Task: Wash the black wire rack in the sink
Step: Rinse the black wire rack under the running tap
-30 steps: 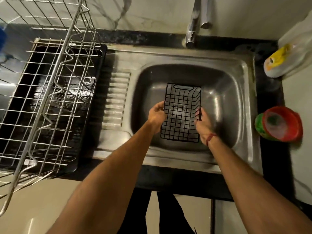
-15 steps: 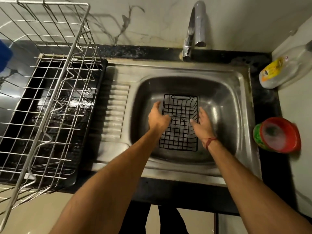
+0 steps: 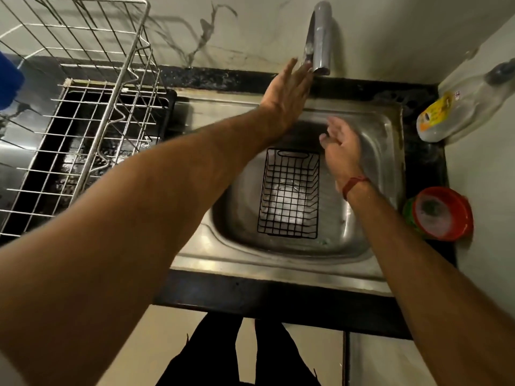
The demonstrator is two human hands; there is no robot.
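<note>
Both hands have let go of the black wire rack (image 3: pixel 289 193), now lying in the sink (image 3: pixel 370 151); left hand (image 3: pixel 284 98), grip wide, reaches the tap (image 3: pixel 320 37), right hand (image 3: pixel 341 149) empty alongside: start water gently.

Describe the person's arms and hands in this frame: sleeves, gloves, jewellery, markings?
Both forearms are bare right to the frame edge, with no sleeves in view. The left hand is gloveless, with no ring, watch or band visible. The right hand is also gloveless; a thin red thread bracelet circles its wrist. No tattoos or other markings show, though motion blur limits fine detail.
</note>
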